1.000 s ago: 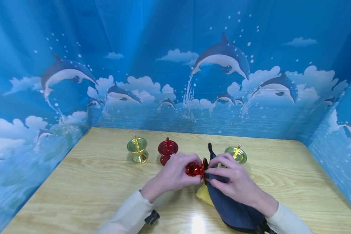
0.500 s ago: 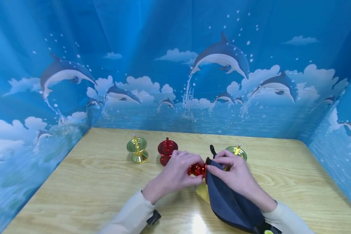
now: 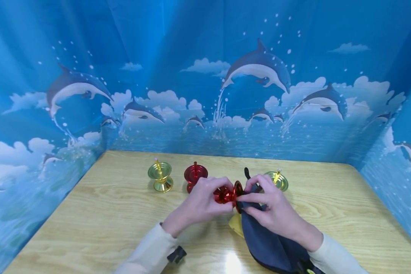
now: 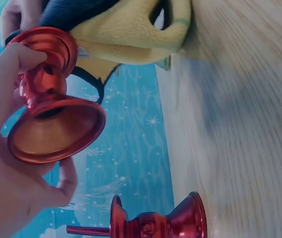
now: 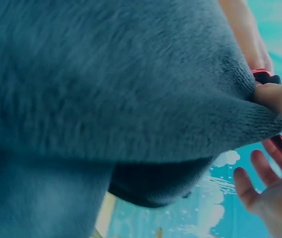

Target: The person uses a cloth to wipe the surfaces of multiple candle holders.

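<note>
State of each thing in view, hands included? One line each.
Left-hand red holder: tipped sideways, off the table
Other red holder: upright on table
Left gold holder: upright on table
Right gold holder: upright, lower part hidden
Cloth: bunched, at the held holder's dish
Left hand: gripping holder
Right hand: pinching cloth

Tabletop (image 3: 72, 232), lower left: bare wood gave wide passage.
Left of centre: a gold stand (image 3: 160, 176) and a red stand (image 3: 196, 174) obstructed, a gap between.
Lower right of centre: dark cloth (image 3: 265, 239) barred the way.
Right: wood lay free past another gold stand (image 3: 279, 183).
</note>
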`<state>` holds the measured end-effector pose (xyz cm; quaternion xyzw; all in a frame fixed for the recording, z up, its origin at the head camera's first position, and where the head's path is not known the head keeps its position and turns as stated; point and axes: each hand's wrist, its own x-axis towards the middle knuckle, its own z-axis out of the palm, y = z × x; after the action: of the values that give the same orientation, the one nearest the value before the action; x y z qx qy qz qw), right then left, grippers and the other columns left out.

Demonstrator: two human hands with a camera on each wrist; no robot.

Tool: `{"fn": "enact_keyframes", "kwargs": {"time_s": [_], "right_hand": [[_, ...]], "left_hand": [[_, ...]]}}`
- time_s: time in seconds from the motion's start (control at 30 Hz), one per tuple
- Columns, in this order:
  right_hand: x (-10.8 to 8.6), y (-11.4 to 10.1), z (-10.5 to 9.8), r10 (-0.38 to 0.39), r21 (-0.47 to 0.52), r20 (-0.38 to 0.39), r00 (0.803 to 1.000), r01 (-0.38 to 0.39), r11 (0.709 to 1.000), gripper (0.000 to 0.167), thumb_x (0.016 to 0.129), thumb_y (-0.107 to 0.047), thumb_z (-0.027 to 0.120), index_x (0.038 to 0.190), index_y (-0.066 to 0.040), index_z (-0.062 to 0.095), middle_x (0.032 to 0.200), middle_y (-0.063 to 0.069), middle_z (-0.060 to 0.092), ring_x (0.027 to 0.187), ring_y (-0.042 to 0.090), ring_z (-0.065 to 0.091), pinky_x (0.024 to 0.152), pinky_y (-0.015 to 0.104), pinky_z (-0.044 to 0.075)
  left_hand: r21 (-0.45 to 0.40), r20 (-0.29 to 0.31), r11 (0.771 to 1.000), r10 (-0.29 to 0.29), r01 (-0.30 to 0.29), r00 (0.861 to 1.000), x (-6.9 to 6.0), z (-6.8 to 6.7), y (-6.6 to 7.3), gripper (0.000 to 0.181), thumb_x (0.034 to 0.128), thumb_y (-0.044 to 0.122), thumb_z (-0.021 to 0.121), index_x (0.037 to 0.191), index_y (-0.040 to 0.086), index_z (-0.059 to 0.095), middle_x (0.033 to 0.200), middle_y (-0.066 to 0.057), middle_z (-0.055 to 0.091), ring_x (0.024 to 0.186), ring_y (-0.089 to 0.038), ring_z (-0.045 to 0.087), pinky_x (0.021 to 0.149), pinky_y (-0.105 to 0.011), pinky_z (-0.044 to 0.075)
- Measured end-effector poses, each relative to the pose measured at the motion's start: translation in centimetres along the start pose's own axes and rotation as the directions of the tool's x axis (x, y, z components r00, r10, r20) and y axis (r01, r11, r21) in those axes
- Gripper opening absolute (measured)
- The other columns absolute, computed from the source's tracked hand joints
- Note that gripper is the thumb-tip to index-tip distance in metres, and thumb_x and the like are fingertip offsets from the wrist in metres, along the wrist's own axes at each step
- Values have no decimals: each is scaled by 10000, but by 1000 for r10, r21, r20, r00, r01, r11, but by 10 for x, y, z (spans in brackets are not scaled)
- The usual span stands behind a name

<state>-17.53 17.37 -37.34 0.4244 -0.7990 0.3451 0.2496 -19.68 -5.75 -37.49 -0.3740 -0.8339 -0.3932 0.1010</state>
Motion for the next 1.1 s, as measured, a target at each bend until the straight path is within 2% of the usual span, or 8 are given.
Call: {"fn": "enact_keyframes", "kwargs": {"time_s": [0.07, 0.17, 0.23, 0.4, 0.57, 0.8, 0.93, 1.1], "right_hand": [[1, 1, 0, -80, -53, -12, 997, 79, 995, 103, 952, -213, 735, 1014, -199, 816, 1070, 48, 606, 999, 220, 462, 823, 335, 415], [2, 0, 0, -139, -100, -35, 990, 135, 986, 316, 1033, -373, 551, 1021, -192, 810, 1062, 78, 616, 1016, 243, 477, 869, 360, 417], [3, 0, 0, -142, -126, -75, 987, 132, 983, 343, 1033, -395, 541, 1006, -159, 789, 1052, 86, 616, 1007, 248, 485, 874, 355, 411], [2, -2, 4, -127, -205, -210, 969, 83, 975, 375, 1014, -436, 574, 879, -110, 700, 999, 119, 569, 934, 252, 466, 805, 306, 368], [0, -3, 8, -172, -248, -290, 941, 100, 963, 381, 1010, -410, 616, 829, -114, 773, 968, 183, 541, 887, 288, 442, 761, 308, 319], [-1, -7, 5, -77, -195, -214, 974, 34, 980, 387, 1011, -412, 597, 895, -112, 812, 876, 61, 535, 824, 170, 452, 734, 264, 363], [-4, -10, 1, 46, -76, -153, 987, -58, 995, 118, 929, -216, 757, 982, -131, 821, 913, -1, 530, 835, 101, 462, 703, 197, 390], [-5, -10, -5, 174, 32, -49, 983, -173, 984, 316, 809, 12, 812, 1063, -175, 815, 985, -59, 576, 875, 56, 512, 667, 213, 440]], "left_hand": [[-111, 42, 992, -61, 65, 997, 0, -2, 0, 213, 827, 165, 776, 1013, 200, 678, 883, 69, 742, 760, -12, 635, 703, -216, 541], [-222, 97, 960, -150, 169, 984, 0, -5, 0, 195, 852, 141, 746, 1020, 202, 668, 918, 50, 746, 798, -30, 667, 711, -232, 567], [-253, 117, 944, -189, 213, 975, 1, -7, 1, 183, 866, 152, 746, 1023, 209, 671, 941, 46, 748, 828, -48, 672, 734, -246, 565], [-292, 123, 918, -243, 269, 962, 2, -8, 0, 172, 880, 164, 745, 1035, 201, 678, 975, 26, 749, 863, -75, 683, 757, -256, 563], [-334, 114, 898, -264, 287, 958, 2, -8, 0, 184, 881, 164, 742, 1054, 189, 683, 978, 10, 752, 893, -87, 699, 797, -269, 560], [-395, 125, 865, -285, 311, 950, 1, -9, -2, 199, 892, 179, 744, 1079, 192, 678, 995, 0, 746, 905, -129, 698, 802, -313, 549], [-474, 132, 817, -303, 328, 944, 0, -9, -4, 193, 912, 173, 747, 1091, 167, 676, 1021, -39, 768, 935, -148, 719, 829, -338, 563], [-507, 141, 792, -314, 341, 939, -2, -12, -7, 199, 909, 169, 751, 1089, 155, 669, 1041, -56, 777, 953, -158, 727, 848, -353, 563]]}}
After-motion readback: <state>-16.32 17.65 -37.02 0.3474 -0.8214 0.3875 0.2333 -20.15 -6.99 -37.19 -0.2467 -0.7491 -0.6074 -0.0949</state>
